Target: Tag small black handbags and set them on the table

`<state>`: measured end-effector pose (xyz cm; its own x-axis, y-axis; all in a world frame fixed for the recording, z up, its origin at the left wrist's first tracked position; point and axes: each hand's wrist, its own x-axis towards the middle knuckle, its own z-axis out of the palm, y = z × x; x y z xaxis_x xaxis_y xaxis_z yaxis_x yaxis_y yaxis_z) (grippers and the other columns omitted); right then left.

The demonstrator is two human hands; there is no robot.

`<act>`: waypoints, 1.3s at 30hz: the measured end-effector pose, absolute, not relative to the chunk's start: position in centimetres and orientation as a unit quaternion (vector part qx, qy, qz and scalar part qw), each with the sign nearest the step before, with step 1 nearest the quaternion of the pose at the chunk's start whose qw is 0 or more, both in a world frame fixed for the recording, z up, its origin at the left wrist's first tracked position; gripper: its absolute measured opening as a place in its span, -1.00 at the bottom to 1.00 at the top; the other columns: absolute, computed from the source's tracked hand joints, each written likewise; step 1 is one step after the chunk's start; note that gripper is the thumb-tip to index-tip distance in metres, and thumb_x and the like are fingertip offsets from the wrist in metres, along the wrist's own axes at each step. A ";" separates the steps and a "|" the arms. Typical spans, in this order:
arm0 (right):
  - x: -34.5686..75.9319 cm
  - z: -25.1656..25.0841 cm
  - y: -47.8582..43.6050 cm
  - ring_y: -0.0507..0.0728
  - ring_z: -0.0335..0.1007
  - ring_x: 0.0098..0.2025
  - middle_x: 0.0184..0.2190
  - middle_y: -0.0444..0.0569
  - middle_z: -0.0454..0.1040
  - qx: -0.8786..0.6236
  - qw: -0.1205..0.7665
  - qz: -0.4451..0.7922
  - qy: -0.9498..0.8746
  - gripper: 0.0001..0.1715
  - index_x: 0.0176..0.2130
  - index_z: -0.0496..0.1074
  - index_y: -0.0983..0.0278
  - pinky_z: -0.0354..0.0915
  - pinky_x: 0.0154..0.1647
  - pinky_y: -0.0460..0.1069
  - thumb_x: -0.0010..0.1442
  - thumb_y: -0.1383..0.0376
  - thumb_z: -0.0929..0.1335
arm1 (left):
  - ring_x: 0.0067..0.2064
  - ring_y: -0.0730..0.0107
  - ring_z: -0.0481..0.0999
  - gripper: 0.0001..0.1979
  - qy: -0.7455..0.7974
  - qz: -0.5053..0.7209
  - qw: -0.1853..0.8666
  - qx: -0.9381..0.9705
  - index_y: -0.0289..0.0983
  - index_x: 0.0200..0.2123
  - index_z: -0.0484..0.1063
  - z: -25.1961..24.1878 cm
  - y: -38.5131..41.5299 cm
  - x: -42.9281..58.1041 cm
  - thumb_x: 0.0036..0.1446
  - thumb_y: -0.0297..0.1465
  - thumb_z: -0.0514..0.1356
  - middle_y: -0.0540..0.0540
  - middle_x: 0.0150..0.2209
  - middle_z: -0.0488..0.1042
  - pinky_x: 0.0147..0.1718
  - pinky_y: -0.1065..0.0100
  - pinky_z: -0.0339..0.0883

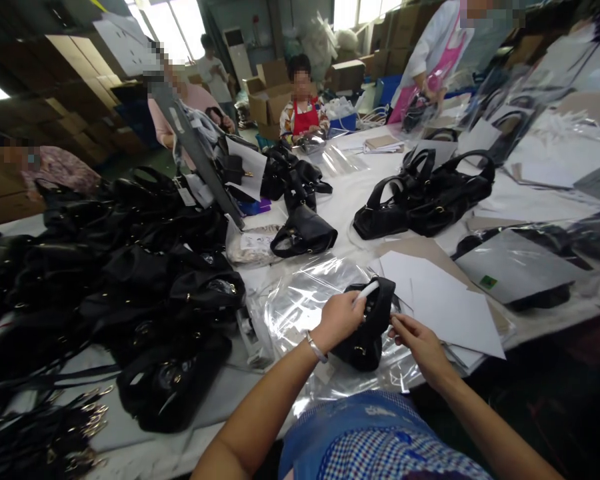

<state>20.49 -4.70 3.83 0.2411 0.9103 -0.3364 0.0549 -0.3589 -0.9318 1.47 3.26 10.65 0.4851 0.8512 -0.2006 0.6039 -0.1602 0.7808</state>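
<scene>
Two bare hands work at a black handbag (363, 350) that sits on clear plastic sheeting (300, 300) at the near edge of a white-topped table (347, 200). The left hand (341, 319), a silver bracelet (317, 348) at its wrist, is closed around a white strip (368, 289) at the bag's handle. The right hand (424, 343) brings thumb and fingertips together at the bag's right side; whether they pinch anything cannot be told. White sheets (445, 300) lie fanned just to the right, near a plastic-wrapped bag (520, 263). Another black handbag (311, 230) rests on its side beyond the plastic. A heap of black bags (130, 267) fills the table's left, with straps bearing gold-toned clasps (95, 417) at the near corner, while more handbags (425, 193) are grouped farther right. Across the table, a person in a red apron (306, 120) sits and another in a pink apron (443, 67) stands, cardboard boxes (273, 93) stacked behind.
</scene>
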 end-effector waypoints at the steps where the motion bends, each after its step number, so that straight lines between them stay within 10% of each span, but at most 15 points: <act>1: 20.6 3.8 -4.4 0.09 0.35 -0.36 -0.43 -0.04 0.50 -0.654 0.437 0.497 -0.366 -0.40 -0.05 0.49 0.32 0.28 -0.34 -0.03 0.06 -0.03 0.41 | -0.46 0.43 0.47 -0.53 0.482 0.143 0.444 0.742 -0.23 -0.22 0.50 10.5 3.5 2.0 0.28 -0.18 -0.16 0.00 -0.42 0.56 -0.40 0.43 0.27; 10: 21.3 4.5 -0.8 0.01 0.19 -0.52 -0.56 -0.14 0.38 -0.609 0.398 0.520 -0.447 -0.51 -0.15 0.54 0.29 0.18 -0.50 -0.07 0.03 0.01 0.42 | -0.31 0.27 0.51 -0.53 0.457 0.165 0.471 0.737 -0.21 -0.18 0.59 7.4 5.1 4.0 0.20 -0.06 0.00 -0.09 -0.31 0.61 -0.31 0.36 0.27; 27: 21.1 5.0 -0.1 0.18 0.45 -0.12 -0.07 0.00 0.52 -0.581 0.462 0.561 -0.366 -0.44 -0.06 0.45 0.20 0.39 -0.20 0.00 -0.03 0.04 0.48 | 0.16 0.23 0.34 -0.53 0.292 0.243 0.479 0.791 -0.15 0.21 0.23 5.0 4.9 3.1 0.23 -0.42 0.06 -0.13 0.14 0.38 0.16 0.19 0.16; 39: 21.7 6.9 0.9 0.00 0.26 -0.51 -0.37 -0.05 0.55 -0.588 0.364 0.610 -0.387 -0.41 -0.13 0.51 0.25 0.17 -0.51 -0.10 -0.09 -0.02 0.50 | -0.17 0.26 0.58 -0.57 0.307 0.290 0.724 0.546 -0.30 0.09 0.34 4.4 4.4 2.8 0.13 -0.39 0.18 -0.21 -0.18 0.57 -0.12 0.23 0.41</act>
<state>21.73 0.91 6.87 -0.0441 0.8991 -0.4355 0.0121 -0.4354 -0.9002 2.81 4.37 4.37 0.6434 0.7549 -0.1267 -0.0853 0.2352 0.9682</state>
